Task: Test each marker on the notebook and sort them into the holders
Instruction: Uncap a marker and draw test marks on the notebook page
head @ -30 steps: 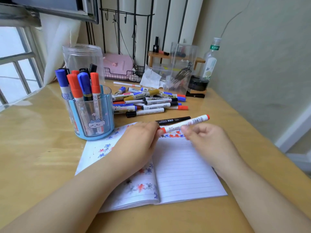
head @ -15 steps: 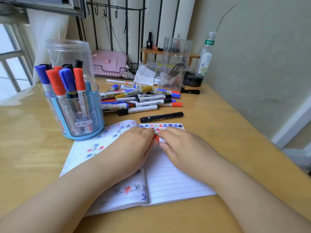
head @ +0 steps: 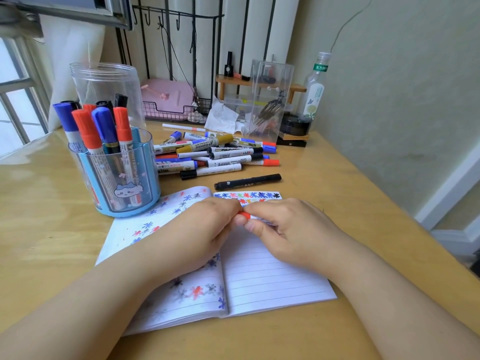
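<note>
Both hands meet over the open notebook, gripping one red-capped white marker (head: 246, 216) between them. Fingers of the right hand (head: 293, 227) curl round the white barrel, with the thumb under it, while the left hand (head: 205, 227) closes on the red cap end — only a short piece of the marker shows between the two sets of fingertips, and whether the cap is on or partly off cannot be told.

Under the hands lies the lined white paper notebook (head: 272, 279), spread flat on the pale wooden desk (head: 46, 229). Its right page carries a row of small blue, red, green and black ink flowers along the top edge; its left page is scattered with blue and red flowers.

Just beyond the notebook's top edge lies a black marker (head: 248, 181), on its side. Behind it sits a loose pile of capped markers (head: 215, 154) — white barrels with blue, red and black caps, and one with a gold cap.

Left of the pile, near the notebook's upper left corner, stands a light-blue and clear plastic holder with a cartoon cat on it (head: 124, 178), filled with upright blue-, red- and black-capped markers. A tall clear plastic jar (head: 104, 84) stands right behind it.

At the back of the desk are a clear rectangular plastic box (head: 270, 100), a crumpled white tissue (head: 220, 115), a pink case in a black wire tray (head: 166, 97) and a clear bottle with a green label (head: 314, 89) by the wall.
</note>
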The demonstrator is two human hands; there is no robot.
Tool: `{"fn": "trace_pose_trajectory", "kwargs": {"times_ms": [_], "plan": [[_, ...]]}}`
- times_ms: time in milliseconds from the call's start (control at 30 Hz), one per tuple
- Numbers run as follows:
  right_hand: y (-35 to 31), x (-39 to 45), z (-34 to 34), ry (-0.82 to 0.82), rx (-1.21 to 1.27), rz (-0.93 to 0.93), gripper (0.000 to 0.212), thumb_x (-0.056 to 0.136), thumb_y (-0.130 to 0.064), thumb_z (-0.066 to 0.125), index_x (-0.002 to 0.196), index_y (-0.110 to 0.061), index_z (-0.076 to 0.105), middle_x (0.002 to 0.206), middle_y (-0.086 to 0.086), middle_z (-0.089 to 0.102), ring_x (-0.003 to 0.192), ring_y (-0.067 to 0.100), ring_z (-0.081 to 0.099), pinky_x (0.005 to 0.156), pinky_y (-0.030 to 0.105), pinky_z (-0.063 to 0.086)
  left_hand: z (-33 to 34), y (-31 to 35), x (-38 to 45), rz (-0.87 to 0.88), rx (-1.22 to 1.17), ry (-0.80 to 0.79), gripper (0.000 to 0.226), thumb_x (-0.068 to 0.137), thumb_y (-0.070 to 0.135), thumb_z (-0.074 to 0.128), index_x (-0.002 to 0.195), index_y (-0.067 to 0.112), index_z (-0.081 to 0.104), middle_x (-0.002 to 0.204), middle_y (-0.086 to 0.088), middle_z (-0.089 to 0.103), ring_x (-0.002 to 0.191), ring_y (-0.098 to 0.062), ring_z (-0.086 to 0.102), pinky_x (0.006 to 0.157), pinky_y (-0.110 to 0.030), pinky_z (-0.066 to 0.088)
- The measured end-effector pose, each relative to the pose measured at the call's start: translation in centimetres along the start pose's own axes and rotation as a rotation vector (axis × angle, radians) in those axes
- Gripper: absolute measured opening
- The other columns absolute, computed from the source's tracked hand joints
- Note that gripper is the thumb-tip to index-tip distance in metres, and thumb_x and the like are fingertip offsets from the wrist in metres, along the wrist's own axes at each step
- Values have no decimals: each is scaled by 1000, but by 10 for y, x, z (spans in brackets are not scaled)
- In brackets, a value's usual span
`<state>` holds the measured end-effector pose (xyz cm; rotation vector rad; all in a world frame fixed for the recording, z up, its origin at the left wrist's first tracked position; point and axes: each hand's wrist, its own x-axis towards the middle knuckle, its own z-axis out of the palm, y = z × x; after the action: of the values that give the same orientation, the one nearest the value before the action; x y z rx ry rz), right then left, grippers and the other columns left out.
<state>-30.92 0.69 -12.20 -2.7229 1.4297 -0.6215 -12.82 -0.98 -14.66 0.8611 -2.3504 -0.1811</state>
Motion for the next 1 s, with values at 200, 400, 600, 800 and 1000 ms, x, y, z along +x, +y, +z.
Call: {"fn": "trace_pose_trajectory", "kwargs": {"times_ms": [200, 400, 600, 800, 1000], "plan": [[2, -1, -8, -86, 27, 30, 23, 95, -44, 47, 97, -26, 62, 55, -7, 41, 57, 9, 40, 55, 33, 35, 2, -1, 0, -12, -30, -33, 41, 93, 37, 28, 79, 9, 54, 65, 1, 51, 66, -11, 40, 63, -7, 32], [-8, -4, -13, -147, -39, -14, 42, 94, -52, 32, 118, -31, 58, 101, -11, 61, 92, 13, 55, 72, 31, 41, -5, -1, -2, 9, -42, -39, 40, 92, 44, 30, 81, 16, 55, 63, 15, 41, 65, -4, 39, 63, -7, 32], [-18, -8, 1, -109, -217, -54, 20, 97, -29, 40, 98, -18, 57, 94, -3, 60, 84, 18, 60, 60, 28, 34, 4, 2, -4, -90, -14, -140, 34, 89, 48, 25, 80, 24, 47, 75, 5, 56, 67, -8, 38, 61, -22, 29], [-13, -10, 2, -121, -93, -40, 52, 82, -51, 10, 93, -22, 52, 88, -6, 60, 77, 22, 55, 59, 29, 26, -1, -4, -8, -112, -125, -182, 35, 84, 61, 22, 71, 34, 40, 65, 13, 49, 67, -4, 47, 59, -16, 35], [-10, -10, -1, -141, -31, -61, 24, 93, -46, 25, 85, -28, 39, 78, -13, 41, 75, 15, 39, 63, 32, 27, 0, -5, -8, -124, -145, -186, 43, 79, 65, 16, 72, 31, 43, 68, 9, 52, 68, -8, 48, 62, -21, 39]]}}
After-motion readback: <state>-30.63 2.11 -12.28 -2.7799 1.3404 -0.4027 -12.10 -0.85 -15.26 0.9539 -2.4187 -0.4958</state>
